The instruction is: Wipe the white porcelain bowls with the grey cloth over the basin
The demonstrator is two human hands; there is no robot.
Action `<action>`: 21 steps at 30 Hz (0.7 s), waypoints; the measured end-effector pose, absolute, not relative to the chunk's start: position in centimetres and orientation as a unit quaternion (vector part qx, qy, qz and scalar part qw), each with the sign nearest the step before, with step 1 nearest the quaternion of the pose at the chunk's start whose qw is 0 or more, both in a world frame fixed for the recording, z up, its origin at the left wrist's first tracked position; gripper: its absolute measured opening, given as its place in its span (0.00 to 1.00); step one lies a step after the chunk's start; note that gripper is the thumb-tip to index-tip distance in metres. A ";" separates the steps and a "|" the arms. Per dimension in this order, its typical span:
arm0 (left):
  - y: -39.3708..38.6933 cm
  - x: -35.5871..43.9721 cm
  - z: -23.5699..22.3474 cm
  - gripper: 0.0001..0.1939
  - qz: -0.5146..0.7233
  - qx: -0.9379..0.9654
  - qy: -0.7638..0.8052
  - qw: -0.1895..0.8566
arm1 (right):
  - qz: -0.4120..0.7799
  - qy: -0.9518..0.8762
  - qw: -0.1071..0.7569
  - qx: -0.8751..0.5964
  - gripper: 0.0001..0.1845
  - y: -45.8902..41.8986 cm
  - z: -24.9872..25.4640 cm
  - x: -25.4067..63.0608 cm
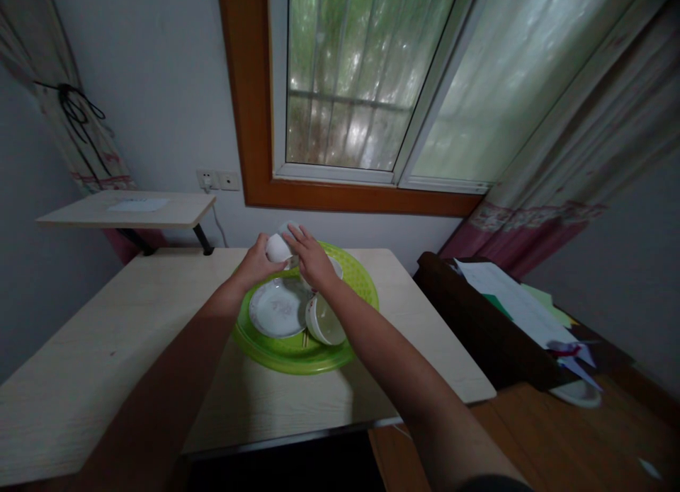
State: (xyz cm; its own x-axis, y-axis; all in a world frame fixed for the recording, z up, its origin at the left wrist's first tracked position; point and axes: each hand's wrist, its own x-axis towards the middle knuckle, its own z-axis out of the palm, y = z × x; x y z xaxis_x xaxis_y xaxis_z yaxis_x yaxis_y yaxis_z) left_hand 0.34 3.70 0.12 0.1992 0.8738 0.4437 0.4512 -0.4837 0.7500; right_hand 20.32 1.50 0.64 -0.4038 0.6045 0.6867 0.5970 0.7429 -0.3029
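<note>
My left hand [256, 267] curls round a small white cup [277, 248] above the far left part of a round green tray [297, 364]. Close against that cup is my right hand [312, 261], its fingers bent over a pale, whitish thing [290, 229] that I cannot make out. On the tray below lie a white plate [279, 308] with a faint pattern and a white bowl [325, 321] tipped on its side. Another white bowl [336, 267] is partly hidden behind my right hand. Thin chopsticks [304, 338] show between plate and bowl.
The tray rests on a pale wooden table [159, 301]. A small raised shelf [127, 207] with a paper on it stands at the back left. Behind is a window [366, 81]. A dark brown piece of furniture [467, 329] with papers stands to the right of the table.
</note>
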 end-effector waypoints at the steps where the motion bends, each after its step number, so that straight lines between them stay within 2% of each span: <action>1: 3.7 0.3 0.0 0.31 0.444 0.741 0.449 0.228 | -0.007 -0.849 0.393 -0.354 0.40 1.2 0.9 20.1; 4: 3.8 0.4 -0.2 0.30 0.441 0.750 0.449 0.206 | -0.020 -0.860 0.368 -0.353 0.38 0.8 1.3 19.7; 7: 3.8 0.4 -0.1 0.31 0.447 0.747 0.446 0.207 | 0.002 -0.841 0.407 -0.357 0.38 1.1 1.2 19.9; 11: 3.4 0.5 0.3 0.34 0.452 0.738 0.450 0.222 | 0.077 -0.788 0.471 -0.390 0.34 2.1 0.5 20.9; 14: 3.2 0.4 0.7 0.34 0.471 0.719 0.454 0.234 | 0.153 -0.751 0.487 -0.419 0.32 2.6 0.1 21.5; 17: 3.4 0.2 0.7 0.34 0.492 0.693 0.454 0.268 | 0.210 -0.730 0.490 -0.429 0.39 2.8 -0.4 21.6; 21: 4.0 0.0 0.3 0.34 0.513 0.663 0.454 0.301 | 0.223 -0.712 0.505 -0.434 0.48 3.1 -0.9 21.4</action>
State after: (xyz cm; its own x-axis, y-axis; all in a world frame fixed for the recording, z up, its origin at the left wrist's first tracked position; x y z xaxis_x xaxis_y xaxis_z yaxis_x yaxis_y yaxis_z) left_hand -0.04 4.05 0.29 0.0614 0.9110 0.4078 0.2936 -0.4070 0.8649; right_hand 21.38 3.07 -0.87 -0.1143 0.8433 0.5252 0.3930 0.5239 -0.7557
